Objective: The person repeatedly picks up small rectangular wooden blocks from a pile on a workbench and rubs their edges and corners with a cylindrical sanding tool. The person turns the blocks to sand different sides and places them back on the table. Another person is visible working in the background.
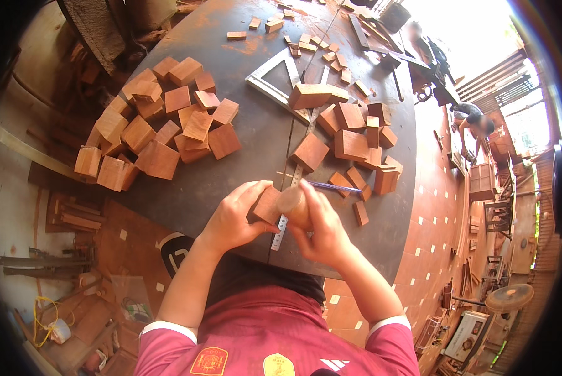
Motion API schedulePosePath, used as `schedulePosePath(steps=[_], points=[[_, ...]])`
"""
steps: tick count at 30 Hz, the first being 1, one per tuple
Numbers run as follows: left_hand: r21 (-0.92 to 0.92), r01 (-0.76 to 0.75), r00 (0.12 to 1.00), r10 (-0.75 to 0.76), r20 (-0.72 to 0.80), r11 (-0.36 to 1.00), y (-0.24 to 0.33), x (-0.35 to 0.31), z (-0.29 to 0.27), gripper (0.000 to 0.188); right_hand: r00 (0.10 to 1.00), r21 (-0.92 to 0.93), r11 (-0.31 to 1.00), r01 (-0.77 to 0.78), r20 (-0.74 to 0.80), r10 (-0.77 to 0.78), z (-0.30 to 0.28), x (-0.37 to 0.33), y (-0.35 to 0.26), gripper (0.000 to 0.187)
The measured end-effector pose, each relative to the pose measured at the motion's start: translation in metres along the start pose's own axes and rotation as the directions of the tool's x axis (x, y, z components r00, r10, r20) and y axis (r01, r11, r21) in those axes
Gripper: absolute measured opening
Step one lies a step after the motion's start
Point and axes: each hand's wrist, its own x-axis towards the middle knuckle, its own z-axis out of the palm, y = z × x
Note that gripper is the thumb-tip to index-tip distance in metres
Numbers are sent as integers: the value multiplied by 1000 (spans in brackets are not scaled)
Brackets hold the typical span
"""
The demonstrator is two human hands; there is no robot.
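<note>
My left hand (pixel 236 216) grips a reddish-brown wooden block (pixel 267 205) near the table's front edge. Against that block, my right hand (pixel 322 227) is closed round a pale round-ended wooden piece (pixel 290 199); its lower part is hidden, so its exact kind is unclear. Below both hands a steel ruler (pixel 280 233) lies on the dark table (pixel 249 156), partly covered. A blue pen (pixel 332 187) rests just beyond my right hand. Farther off, another wooden block (pixel 310 152) sits over the ruler's line.
Many loose blocks (pixel 159 160) are heaped at the left, and more blocks (pixel 351 144) crowd the right. A triangular metal square (pixel 275 74) lies farther back among small offcuts (pixel 306 45). Beyond the table's right edge, a person (pixel 475 122) bends over on the tiled floor (pixel 428 207).
</note>
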Motion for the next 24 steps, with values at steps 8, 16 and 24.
schedulePosePath(steps=[8, 16, 24], points=[[10, -13, 1000, 13, -22, 1000, -4, -3, 5, 79, 995, 39, 999, -37, 98, 33, -4, -4, -17, 87], [17, -6, 1000, 6, -7, 1000, -1, -1, 3, 82, 1000, -67, 998, -17, -26, 15, -7, 5, 0, 83], [1, 13, 1000, -13, 1, 1000, 0, -3, 3, 86, 1000, -57, 998, -19, -26, 18, -2, 0, -6, 85]])
